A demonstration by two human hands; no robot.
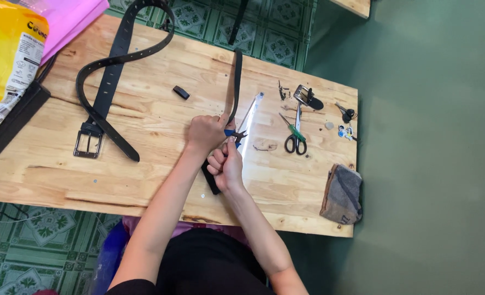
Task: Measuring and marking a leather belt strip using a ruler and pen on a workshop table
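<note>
Presently, both hands work at the middle of the wooden table [144, 164], close together and nearly touching. The left hand [205, 134] is closed, pinching a black belt strap [237, 82] at the point where it meets the tool. The strap's long axis runs away from the person, from under the hands toward the table's far edge, with a short dark end showing below the right hand. The right hand [227, 166] is fisted around a small blue-handled plier-like tool [236, 133], whose tip points at the strap just beside the left fingers; whether the tip grips the strap cannot be told. The left hand is the nearer to the strap; the right sits just toward the person from it. A clear ruler [251, 117] lies alongside the strap, to its right. Well apart lie a second buckled black belt [108, 82], a small black loop [180, 92], green-handled scissors [295, 136], a loose metal buckle [303, 95] and a folded grey cloth [342, 195].
</note>
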